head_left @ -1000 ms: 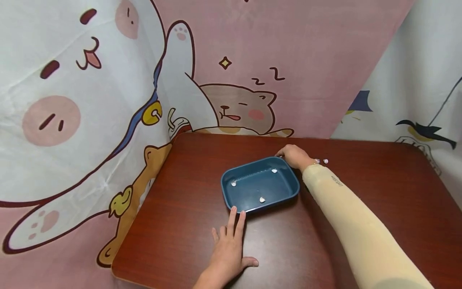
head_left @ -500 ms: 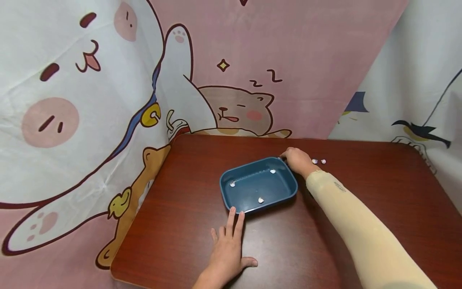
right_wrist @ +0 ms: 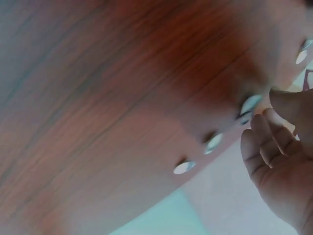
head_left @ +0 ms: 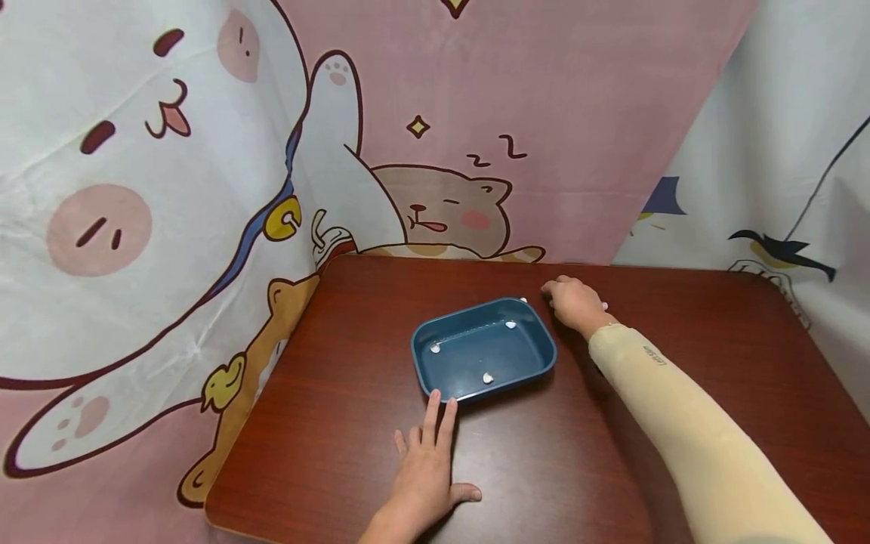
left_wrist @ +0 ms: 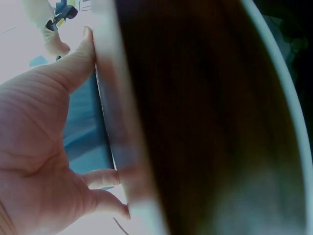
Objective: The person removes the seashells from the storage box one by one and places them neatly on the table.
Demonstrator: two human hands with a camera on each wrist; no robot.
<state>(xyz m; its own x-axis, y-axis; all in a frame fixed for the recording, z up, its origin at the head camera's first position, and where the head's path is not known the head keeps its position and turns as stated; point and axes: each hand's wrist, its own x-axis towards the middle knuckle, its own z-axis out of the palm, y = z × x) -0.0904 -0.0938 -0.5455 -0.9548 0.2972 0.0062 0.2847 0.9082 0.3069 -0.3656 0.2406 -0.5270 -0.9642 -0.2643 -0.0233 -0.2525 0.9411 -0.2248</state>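
A dark blue rectangular tray (head_left: 469,355) sits on the table with a few small white lumps inside, one of them a lump (head_left: 488,378) near the front wall. My left hand (head_left: 423,476) lies spread flat, two fingertips at the tray's near rim; its palm and thumb fill the left wrist view. Beyond the tray's far right corner, my right hand (head_left: 576,304) is low over the table. In the right wrist view, its thumb and bent fingertips are right at a whitish lump (right_wrist: 250,105), not visibly closed round it.
Another white lump (head_left: 523,300) lies behind the tray's far corner. Two more lie beyond my right hand, including a lump (right_wrist: 184,167) near the table edge. The reddish-brown table (head_left: 326,423) meets a cartoon-printed cloth (head_left: 544,113) at the back and left.
My right hand has moved right, away from the tray's far corner, and a white lump now shows behind that corner. The left hand stays at the near rim.
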